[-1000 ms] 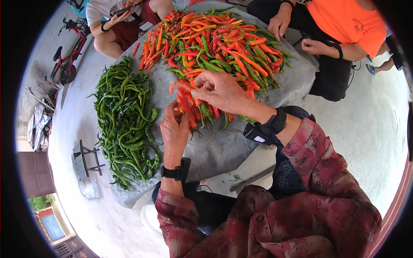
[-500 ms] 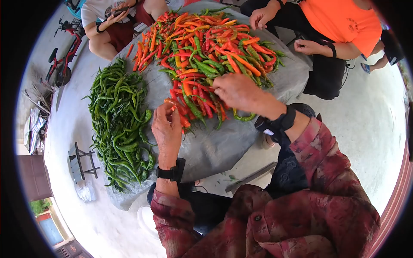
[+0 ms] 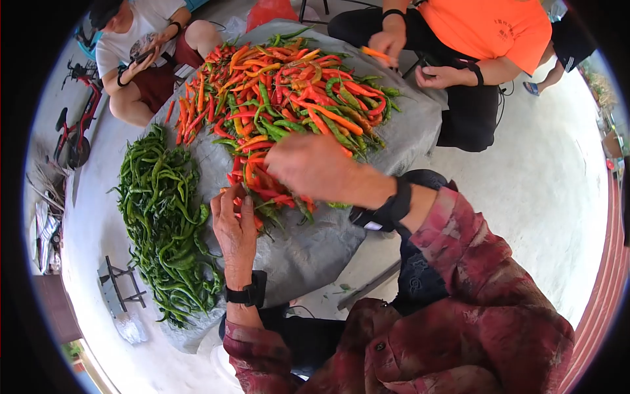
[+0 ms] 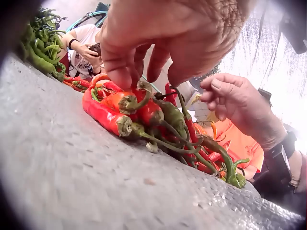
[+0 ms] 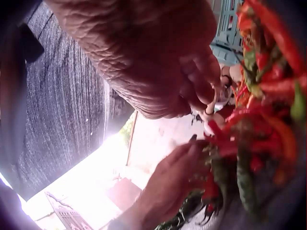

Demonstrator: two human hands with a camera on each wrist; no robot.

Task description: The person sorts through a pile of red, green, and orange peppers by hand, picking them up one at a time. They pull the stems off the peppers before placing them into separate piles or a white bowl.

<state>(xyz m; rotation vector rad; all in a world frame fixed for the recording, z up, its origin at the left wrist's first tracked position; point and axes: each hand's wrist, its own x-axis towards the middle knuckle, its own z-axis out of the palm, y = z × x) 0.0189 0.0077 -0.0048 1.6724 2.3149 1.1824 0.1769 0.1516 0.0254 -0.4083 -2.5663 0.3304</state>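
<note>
Red, orange and green peppers (image 3: 282, 111) lie heaped on a grey sheet (image 3: 315, 246). At the heap's near-left edge my left hand (image 3: 235, 230) has its fingers and thumb around red peppers; in the left wrist view the left hand (image 4: 168, 38) reaches down onto a red pepper (image 4: 103, 112) cluster with green stems. My right hand (image 3: 321, 171), blurred, hovers over the near part of the heap. Its fingers are loosely bent in the left wrist view, where the right hand (image 4: 244, 105) shows no pepper. The right wrist view shows the right hand (image 5: 144, 52) beside the heap.
A long pile of green peppers (image 3: 164, 223) lies on the left. Across the sheet, a person in orange (image 3: 489, 29) holds an orange pepper, and another in white (image 3: 141, 39) holds a phone. A small dark stand (image 3: 118, 285) is on the floor at left.
The head view has shifted, so the heap sits lower and further left. My right hand has moved left over the heap. An orange pepper now shows in the orange-shirted person's hand.
</note>
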